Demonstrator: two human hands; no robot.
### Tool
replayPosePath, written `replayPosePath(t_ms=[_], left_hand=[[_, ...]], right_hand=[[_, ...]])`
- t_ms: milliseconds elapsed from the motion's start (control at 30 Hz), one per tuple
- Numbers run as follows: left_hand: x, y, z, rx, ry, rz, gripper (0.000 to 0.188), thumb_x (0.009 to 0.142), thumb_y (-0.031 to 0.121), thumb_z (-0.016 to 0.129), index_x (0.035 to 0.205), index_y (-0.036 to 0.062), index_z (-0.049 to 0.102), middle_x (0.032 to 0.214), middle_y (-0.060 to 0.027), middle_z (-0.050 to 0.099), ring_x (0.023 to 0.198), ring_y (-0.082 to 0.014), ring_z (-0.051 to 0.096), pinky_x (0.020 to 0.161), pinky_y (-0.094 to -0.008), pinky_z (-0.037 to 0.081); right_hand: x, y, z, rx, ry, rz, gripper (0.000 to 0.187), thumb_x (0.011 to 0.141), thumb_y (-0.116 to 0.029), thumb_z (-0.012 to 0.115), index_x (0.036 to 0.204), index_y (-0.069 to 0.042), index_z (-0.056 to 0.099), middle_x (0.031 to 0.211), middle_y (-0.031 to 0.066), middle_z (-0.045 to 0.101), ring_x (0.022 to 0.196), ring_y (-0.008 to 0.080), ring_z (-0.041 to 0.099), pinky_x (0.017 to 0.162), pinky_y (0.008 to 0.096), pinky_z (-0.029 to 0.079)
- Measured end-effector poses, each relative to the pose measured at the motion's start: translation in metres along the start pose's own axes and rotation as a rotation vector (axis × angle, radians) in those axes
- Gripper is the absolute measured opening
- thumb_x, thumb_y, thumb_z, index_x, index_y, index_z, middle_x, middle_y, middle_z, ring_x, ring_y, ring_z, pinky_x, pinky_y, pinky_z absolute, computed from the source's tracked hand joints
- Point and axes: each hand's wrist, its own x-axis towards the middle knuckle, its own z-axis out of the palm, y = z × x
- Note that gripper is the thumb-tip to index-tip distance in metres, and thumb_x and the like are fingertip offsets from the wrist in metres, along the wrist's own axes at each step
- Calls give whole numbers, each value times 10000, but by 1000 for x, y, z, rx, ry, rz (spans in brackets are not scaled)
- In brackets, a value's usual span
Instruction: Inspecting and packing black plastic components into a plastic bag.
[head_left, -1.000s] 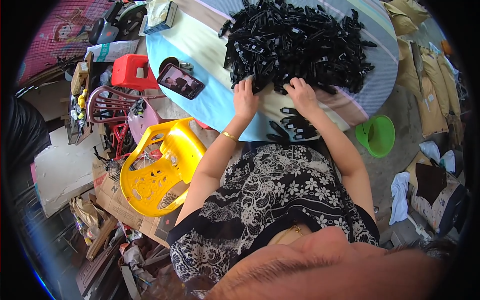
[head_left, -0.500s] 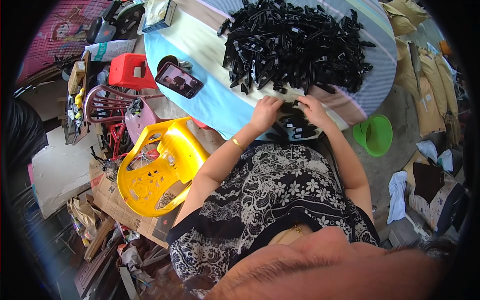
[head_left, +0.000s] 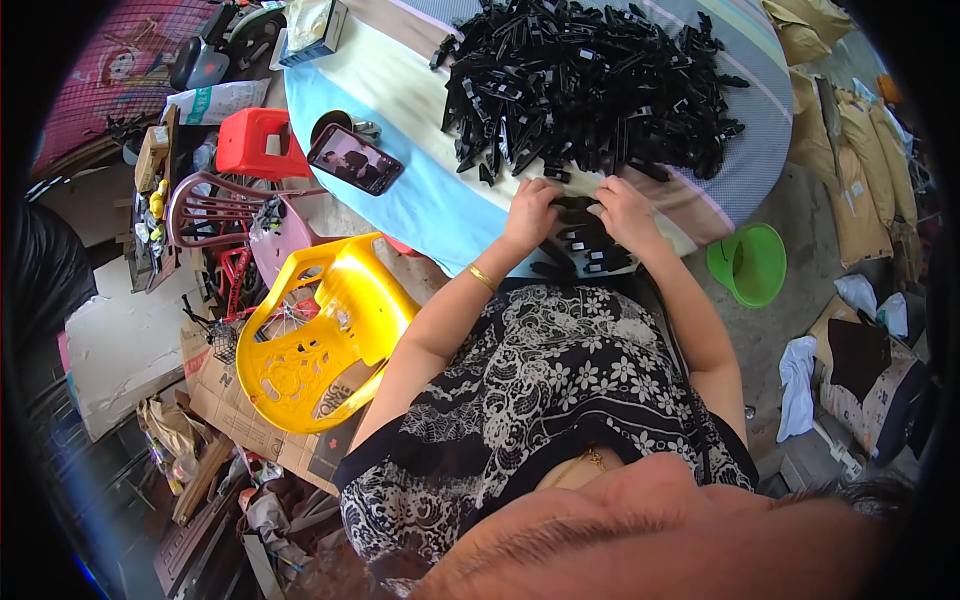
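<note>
Both hands are at the near edge of the cloth-covered table. My left hand is closed, its fingertips pinching the left end of a small black plastic piece. Its other end is between the curled fingers of my right hand. Close to my body, just below the hands, lies a group of similar black pieces, some with small white labels. A large heap of the same black pieces spreads beyond my hands. The exact kind of piece is too small to make out.
A phone showing a video leans against a cup-like container on the left. Farther back is a tissue box. A yellow plastic chair and a red stool stand left; a green bucket stands right.
My hands have shifted slightly; the right fingers have curled and come down onto the black piece between the hands. The heap and phone look the same.
</note>
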Motion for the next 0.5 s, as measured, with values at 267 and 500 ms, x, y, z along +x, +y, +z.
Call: replayPosePath(t_ms=[267,500], left_hand=[[0,1,1,-1,8,-17,178,616,8,638,790,35,663,785,-106,577,808,-315,531,724,-385,460],[4,-7,10,-4,-67,76,166,606,42,681,768,48,647,776,-89,577,807,-313,532,721,-385,460]], right_hand=[[-2,7,-3,-194,-172,-66,66,708,-90,599,744,-43,572,800,99,533,816,277,562,670,388,467],[7,4,17,-199,-189,-219,85,743,-118,544,728,-39,571,792,106,533,804,280,565,675,392,469]])
